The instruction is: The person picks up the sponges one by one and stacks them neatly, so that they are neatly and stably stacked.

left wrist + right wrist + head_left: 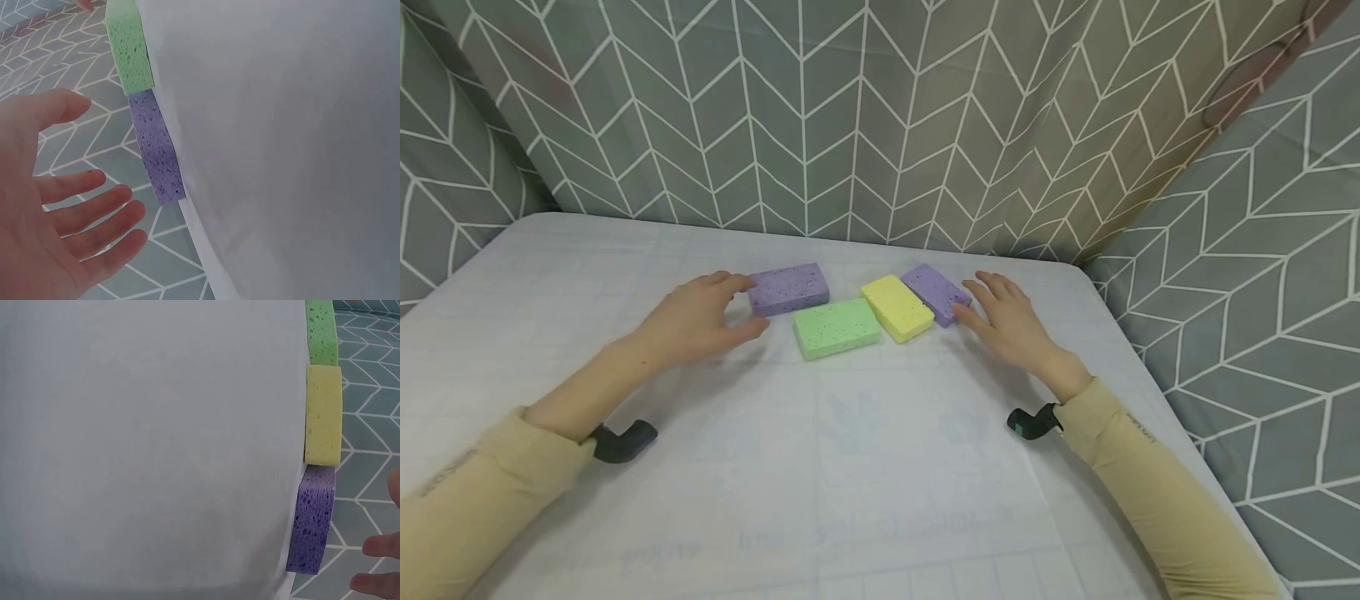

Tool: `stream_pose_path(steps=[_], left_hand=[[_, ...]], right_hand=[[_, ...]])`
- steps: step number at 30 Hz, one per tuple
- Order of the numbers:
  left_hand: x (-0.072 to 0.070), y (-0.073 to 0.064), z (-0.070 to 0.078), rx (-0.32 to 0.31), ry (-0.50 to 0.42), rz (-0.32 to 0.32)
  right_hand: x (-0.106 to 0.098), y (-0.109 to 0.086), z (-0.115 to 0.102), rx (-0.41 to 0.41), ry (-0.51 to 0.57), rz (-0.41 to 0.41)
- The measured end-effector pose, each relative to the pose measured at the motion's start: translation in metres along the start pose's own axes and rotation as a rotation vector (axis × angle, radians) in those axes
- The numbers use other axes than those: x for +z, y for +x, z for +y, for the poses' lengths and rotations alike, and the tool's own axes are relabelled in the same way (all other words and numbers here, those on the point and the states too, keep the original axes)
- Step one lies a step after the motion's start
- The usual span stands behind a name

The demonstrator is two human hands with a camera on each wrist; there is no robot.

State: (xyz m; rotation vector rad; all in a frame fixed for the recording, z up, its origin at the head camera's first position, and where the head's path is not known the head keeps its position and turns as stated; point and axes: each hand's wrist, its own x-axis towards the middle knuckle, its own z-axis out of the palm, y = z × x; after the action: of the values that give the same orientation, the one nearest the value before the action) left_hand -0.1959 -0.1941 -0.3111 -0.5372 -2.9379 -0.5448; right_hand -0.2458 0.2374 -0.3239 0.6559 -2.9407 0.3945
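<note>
Purple sponge (789, 289) lies just right of the left hand (700, 323), its long axis roughly toward that hand, whose fingers are parted, holding nothing. The right hand (1011, 323), likewise parted and unladen, is nearer the slanted second sponge (936, 293).

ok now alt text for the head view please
A purple sponge, a green sponge, a yellow sponge and a second purple sponge lie left to right on a white table, between a person's left hand and right hand. A gray patterned curtain hangs behind.
</note>
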Motion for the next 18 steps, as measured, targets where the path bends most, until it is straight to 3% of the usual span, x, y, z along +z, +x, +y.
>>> stream_pose_path(steps=[18], left_hand=[[0.020,0.011,0.014,0.000,-0.040,-0.029]], right_hand=[[0.006,0.003,-0.014,-0.025,0.019,0.008]])
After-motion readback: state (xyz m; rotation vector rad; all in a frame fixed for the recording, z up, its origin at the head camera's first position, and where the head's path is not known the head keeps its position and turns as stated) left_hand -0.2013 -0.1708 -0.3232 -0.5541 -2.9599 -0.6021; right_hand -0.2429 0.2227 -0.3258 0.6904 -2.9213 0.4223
